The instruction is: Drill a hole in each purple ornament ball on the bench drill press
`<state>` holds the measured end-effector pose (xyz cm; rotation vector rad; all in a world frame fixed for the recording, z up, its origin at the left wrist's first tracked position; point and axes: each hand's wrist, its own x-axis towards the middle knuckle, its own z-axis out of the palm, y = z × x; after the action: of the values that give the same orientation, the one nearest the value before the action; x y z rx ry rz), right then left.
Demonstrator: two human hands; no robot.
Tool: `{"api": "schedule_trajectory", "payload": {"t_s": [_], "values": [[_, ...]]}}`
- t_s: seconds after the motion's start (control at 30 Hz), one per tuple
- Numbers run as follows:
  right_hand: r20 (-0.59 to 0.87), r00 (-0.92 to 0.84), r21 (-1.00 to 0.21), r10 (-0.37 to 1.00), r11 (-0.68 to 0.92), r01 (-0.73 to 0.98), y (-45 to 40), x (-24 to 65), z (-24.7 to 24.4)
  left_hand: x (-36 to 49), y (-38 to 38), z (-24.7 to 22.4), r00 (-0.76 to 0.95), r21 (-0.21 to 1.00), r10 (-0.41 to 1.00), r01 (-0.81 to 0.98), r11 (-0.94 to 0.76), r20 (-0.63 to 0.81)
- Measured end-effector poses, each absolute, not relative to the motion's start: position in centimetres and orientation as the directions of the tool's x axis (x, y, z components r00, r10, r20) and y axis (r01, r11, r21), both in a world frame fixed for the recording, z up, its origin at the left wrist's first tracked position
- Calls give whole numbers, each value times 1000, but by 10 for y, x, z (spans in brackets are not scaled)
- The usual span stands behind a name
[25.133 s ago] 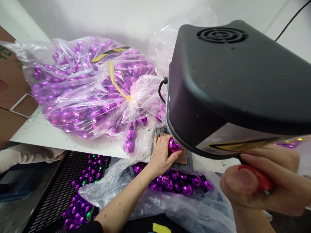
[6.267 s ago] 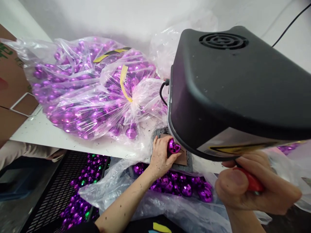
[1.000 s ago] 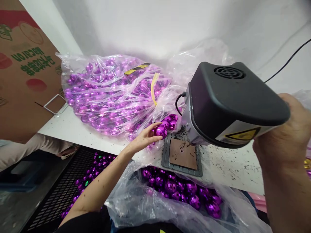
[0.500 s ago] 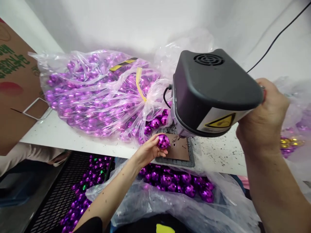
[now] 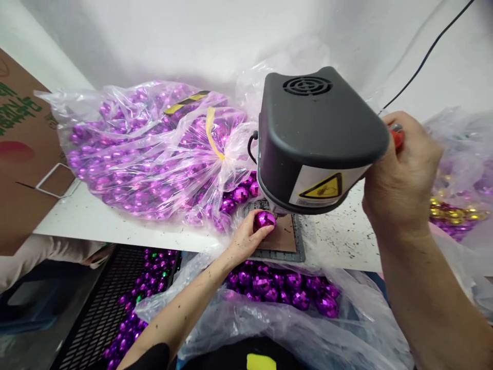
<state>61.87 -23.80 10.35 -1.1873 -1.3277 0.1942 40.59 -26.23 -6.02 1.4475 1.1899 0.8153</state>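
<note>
My left hand (image 5: 246, 239) is closed round a shiny purple faceted ball (image 5: 265, 220), thumb in front. It holds the ball over a brown board (image 5: 284, 237) on the grey base (image 5: 300, 246) of a small drill press (image 5: 319, 128). The black housing, with a round vent and a yellow warning label, covers most of the tool end above the ball. Whether the tip touches the ball I cannot tell. On the machine's right side, my right hand (image 5: 404, 180) is wrapped round a red-ended handle (image 5: 397, 139).
A tied clear bag (image 5: 146, 154) of purple balls lies left on the white table (image 5: 339, 246), which has dark shavings. Loose purple balls (image 5: 277, 288) fill an open bag before me. A black crate (image 5: 96, 293) and cardboard box (image 5: 31, 154) stand left; gold balls (image 5: 454, 210) lie right.
My left hand has brought the ball slightly right and up, under the machine head, and its thumb now crosses the front. The whole view has shifted a little.
</note>
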Motion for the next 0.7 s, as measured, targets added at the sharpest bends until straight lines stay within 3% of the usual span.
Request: {"api": "schedule_trajectory", "payload": {"t_s": [0.17, 0.37, 0.5, 0.7], "values": [[634, 309, -747, 709, 459, 480, -238, 618, 104, 413, -267, -60, 330, 850, 941, 474, -229, 69], [644, 304, -740, 702, 471, 481, -238, 619, 104, 431, -278, -73, 275, 665, 925, 642, -380, 263], [668, 288, -717, 686, 491, 494, -236, 621, 103, 435, -281, -80, 222, 653, 903, 630, -421, 368], [714, 290, -675, 637, 515, 529, -237, 620, 99, 432, -279, -80, 268, 705, 915, 583, -404, 302]]}}
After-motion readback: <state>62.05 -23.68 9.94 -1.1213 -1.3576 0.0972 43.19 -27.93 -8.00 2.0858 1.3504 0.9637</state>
